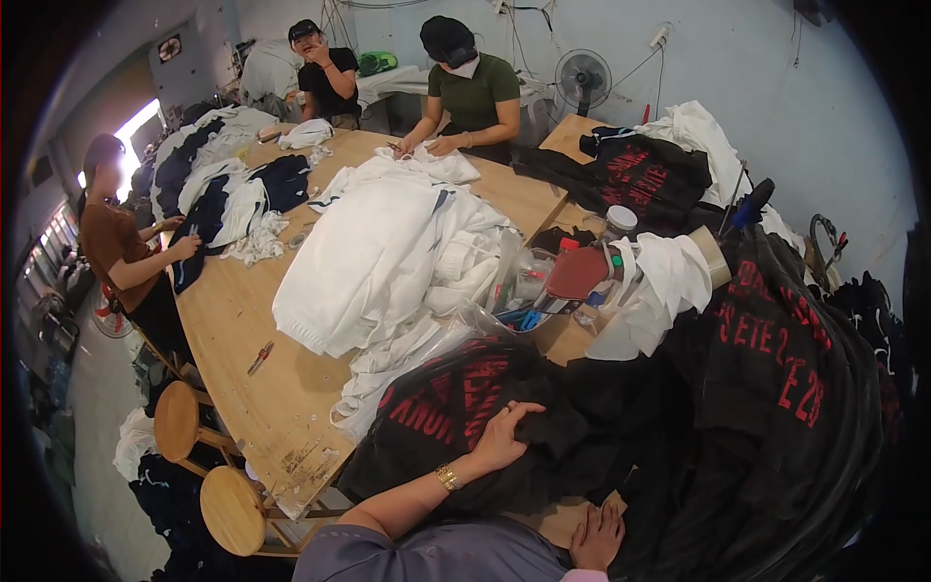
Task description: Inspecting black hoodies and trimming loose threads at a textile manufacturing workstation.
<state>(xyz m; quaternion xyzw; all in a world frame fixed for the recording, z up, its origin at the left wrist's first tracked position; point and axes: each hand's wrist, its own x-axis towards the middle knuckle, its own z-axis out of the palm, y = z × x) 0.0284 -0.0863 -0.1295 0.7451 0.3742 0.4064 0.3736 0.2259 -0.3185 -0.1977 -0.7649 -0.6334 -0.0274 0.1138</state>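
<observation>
My left hand [500,441], with a gold watch [447,477] at its wrist, rests on a black garment [417,441] with red print. Its fingers lie apart on the cloth, the index finger reaching to the right. Lower right, my right hand [596,538] lies flat, fingers spread, on a tan surface [562,524] beside the dark cloth. More black garments [756,388] with red print hang and pile at my right. Just beyond my left hand, white garments [369,252] form a large heap.
A wooden table [228,325] carries a small red-handled tool [260,358]. Two wooden stools [233,511] stand at its left. A bin of supplies [529,281] and white cloth strips [659,291] sit right of the heap. Three people work around the table; a fan [584,78] stands behind.
</observation>
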